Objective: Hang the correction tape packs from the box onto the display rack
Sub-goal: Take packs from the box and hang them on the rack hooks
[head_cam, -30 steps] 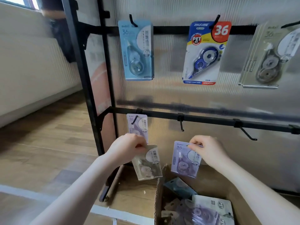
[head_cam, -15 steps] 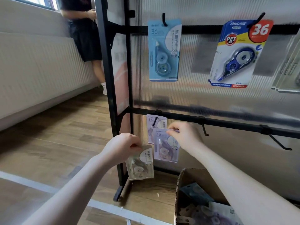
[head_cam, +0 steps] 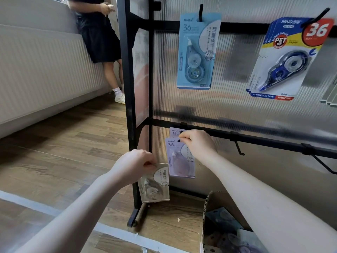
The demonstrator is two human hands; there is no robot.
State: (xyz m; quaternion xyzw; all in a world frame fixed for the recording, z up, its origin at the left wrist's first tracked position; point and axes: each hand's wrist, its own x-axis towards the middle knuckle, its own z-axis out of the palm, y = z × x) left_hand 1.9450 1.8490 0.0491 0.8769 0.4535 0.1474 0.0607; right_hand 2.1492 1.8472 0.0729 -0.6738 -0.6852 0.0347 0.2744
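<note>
Head view: right hand (head_cam: 197, 143), at frame centre, pinches the top edge of a lilac pack (head_cam: 179, 157) between thumb and curled fingers, holding it upright, long axis vertical, its hang hole just below and in front of the leftmost hook on the lower rail (head_cam: 255, 138). Another lilac pack (head_cam: 174, 132) already hangs on that hook, directly behind the held one and partly hidden by the hand. The coming move appears to turn on this: the hole sits slightly lower than the hook tip, so the pack probably needs lifting and pushing back toward the ribbed panel. The right hand is the nearer one to the hook. Left hand (head_cam: 135, 165), lower and left of centre, grips a grey-beige pack (head_cam: 155, 183) by its top, hanging in front of the rack's black upright (head_cam: 127, 88). The box (head_cam: 205, 212), lower right, holds more packs. On the upper rail hang a blue pack (head_cam: 197, 52) and a blue-yellow pack (head_cam: 284, 59). A bystander (head_cam: 98, 33) stands at the upper left.
</note>
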